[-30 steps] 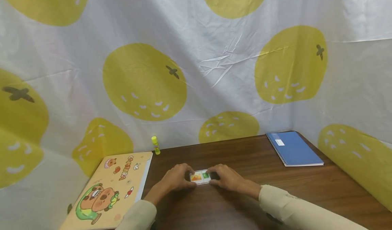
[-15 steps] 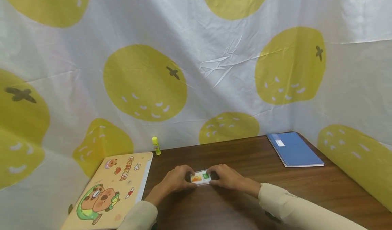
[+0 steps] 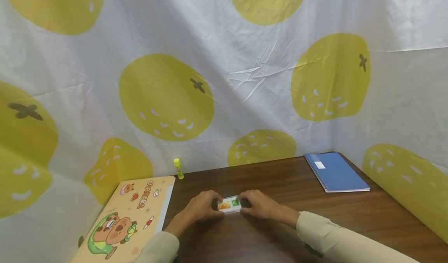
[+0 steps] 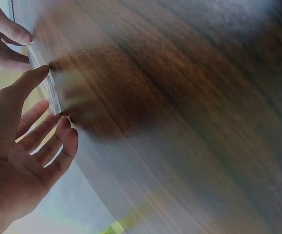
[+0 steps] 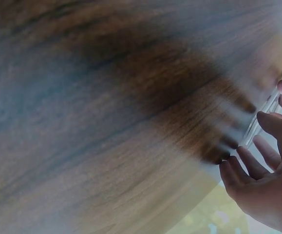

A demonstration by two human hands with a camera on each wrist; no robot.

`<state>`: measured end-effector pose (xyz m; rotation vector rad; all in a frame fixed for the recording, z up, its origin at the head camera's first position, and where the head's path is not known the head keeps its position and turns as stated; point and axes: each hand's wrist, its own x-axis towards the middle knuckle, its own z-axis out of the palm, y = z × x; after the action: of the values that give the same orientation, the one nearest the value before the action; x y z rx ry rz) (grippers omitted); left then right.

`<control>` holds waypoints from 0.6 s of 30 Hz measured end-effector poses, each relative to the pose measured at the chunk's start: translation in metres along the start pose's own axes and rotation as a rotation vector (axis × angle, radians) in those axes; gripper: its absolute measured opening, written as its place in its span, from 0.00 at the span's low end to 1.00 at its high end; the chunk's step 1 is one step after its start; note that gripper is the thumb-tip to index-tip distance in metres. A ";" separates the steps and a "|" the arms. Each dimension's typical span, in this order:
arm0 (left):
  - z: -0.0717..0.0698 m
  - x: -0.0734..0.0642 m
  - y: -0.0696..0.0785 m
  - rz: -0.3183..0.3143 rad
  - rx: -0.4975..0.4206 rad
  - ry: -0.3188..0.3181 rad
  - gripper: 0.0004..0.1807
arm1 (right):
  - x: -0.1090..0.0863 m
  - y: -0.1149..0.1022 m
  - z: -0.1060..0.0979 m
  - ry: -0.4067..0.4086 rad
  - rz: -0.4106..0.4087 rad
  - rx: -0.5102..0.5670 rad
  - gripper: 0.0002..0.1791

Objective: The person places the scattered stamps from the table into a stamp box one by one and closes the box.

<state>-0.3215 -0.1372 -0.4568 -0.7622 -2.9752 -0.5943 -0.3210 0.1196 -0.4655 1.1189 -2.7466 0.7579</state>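
Note:
A small flat rectangular piece (image 3: 229, 204) with clear edges lies on the brown wooden table between both hands. Its top carries an orange picture on the left and a green one on the right. At its left end, my left hand (image 3: 203, 205) pinches it between thumb and fingers. The right hand (image 3: 260, 204) grips the opposite end the same way. In the left wrist view, the thin edge of the piece (image 4: 53, 92) shows between thumb and fingertips, the other fingers spread loosely. Its edge also appears beside the right hand (image 5: 262, 180) in the right wrist view.
A cream folder (image 3: 122, 216) with capybara drawings lies at the left. Behind it stands a yellow glue stick (image 3: 178, 169). The blue spiral notebook (image 3: 337, 172) is at the back right. A white curtain (image 3: 245, 111) with yellow fruit prints encloses the table (image 3: 273, 169).
Both hands keep their hold on the small flat piece, with almost no movement. The whole head view has shifted slightly, so everything sits a little lower in it.

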 end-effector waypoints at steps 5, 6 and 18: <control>0.001 0.000 -0.001 0.001 -0.012 -0.003 0.22 | 0.000 -0.001 0.000 -0.002 0.011 0.002 0.18; 0.001 0.000 -0.001 0.002 -0.014 -0.003 0.22 | 0.000 -0.001 0.000 -0.002 0.014 0.001 0.19; -0.001 0.001 0.000 0.008 -0.023 0.013 0.22 | 0.000 0.000 0.004 0.040 0.009 0.002 0.18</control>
<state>-0.3221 -0.1375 -0.4554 -0.7684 -2.9573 -0.6319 -0.3207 0.1181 -0.4692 1.0804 -2.7205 0.7762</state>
